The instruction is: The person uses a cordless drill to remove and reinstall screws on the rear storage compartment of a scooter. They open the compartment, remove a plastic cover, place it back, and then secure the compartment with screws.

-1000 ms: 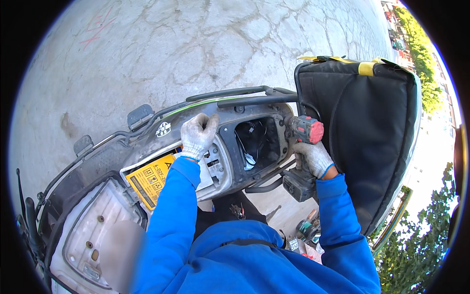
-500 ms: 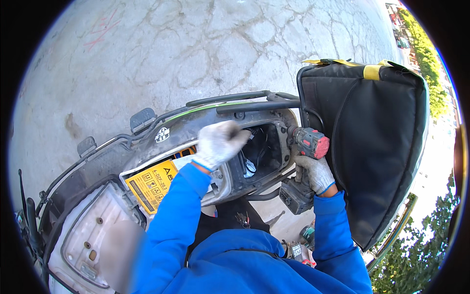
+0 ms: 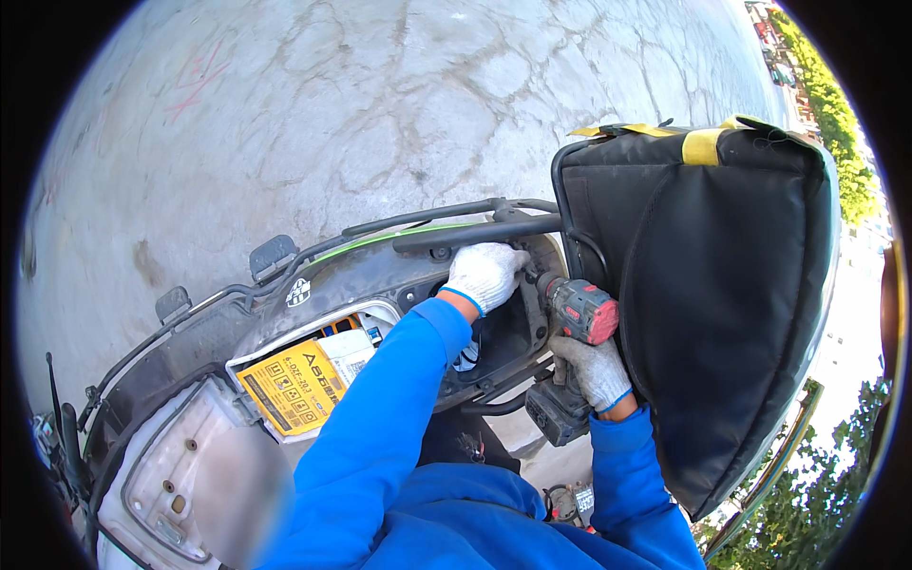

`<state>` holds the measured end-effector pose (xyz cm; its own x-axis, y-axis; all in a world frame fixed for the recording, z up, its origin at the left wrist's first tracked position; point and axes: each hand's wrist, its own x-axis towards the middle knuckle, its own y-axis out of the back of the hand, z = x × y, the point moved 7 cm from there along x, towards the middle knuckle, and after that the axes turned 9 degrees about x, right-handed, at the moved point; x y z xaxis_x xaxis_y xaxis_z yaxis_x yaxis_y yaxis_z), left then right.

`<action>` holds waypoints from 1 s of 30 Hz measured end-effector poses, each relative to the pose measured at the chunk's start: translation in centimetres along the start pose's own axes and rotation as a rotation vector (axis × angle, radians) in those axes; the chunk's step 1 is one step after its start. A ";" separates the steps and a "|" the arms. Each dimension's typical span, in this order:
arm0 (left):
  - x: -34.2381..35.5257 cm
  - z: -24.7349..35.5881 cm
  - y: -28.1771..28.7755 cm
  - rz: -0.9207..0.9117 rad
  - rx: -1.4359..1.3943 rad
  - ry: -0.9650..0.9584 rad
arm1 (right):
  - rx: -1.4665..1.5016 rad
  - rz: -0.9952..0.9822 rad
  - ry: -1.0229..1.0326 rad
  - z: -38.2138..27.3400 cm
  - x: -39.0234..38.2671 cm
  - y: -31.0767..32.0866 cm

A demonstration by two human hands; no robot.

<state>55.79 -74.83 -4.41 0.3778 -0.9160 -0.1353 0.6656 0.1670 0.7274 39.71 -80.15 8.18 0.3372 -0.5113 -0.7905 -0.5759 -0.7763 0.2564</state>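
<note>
My left hand (image 3: 484,278), in a white knit glove, reaches over the dark open compartment (image 3: 515,337) of a scooter. Its fingers are curled at the upper-right rim, just beside the drill's front end; what they hold there is too small to make out. In my gloved right hand (image 3: 591,370) is a red and grey cordless drill (image 3: 579,309), held by the handle with its nose pointing up-left at that rim. Left of this compartment, an open bay holds a box with a yellow label (image 3: 290,385). A lifted panel (image 3: 152,475) lies at the far lower left.
A large black padded bag (image 3: 722,313) with yellow strips stands close right of the drill. A tubular rack bar (image 3: 475,228) runs above the compartment. Cracked pavement (image 3: 380,104) lies beyond the scooter, trees (image 3: 826,104) at the right, and several tools (image 3: 570,503) below.
My left hand has moved right from above the labelled box to the compartment's upper-right rim beside the drill's nose. The drill and right hand sit slightly lower and further left in the view.
</note>
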 end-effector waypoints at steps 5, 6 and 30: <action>-0.1 -0.1 0.1 0.055 -0.008 -0.014 | 0.032 -0.019 0.005 0.7 0.1 0.2; 0.0 -0.1 0.0 0.028 -0.020 -0.006 | 0.030 -0.023 0.009 0.7 0.2 0.3; -13.2 -6.9 8.3 0.382 -0.614 0.276 | 0.095 -0.146 0.027 0.4 -7.8 -0.6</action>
<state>60.77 -58.82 -1.18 0.7462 -0.6435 -0.1708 0.6638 0.6994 0.2650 37.09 -75.59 13.92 0.4416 -0.4067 -0.7997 -0.5869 -0.8052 0.0854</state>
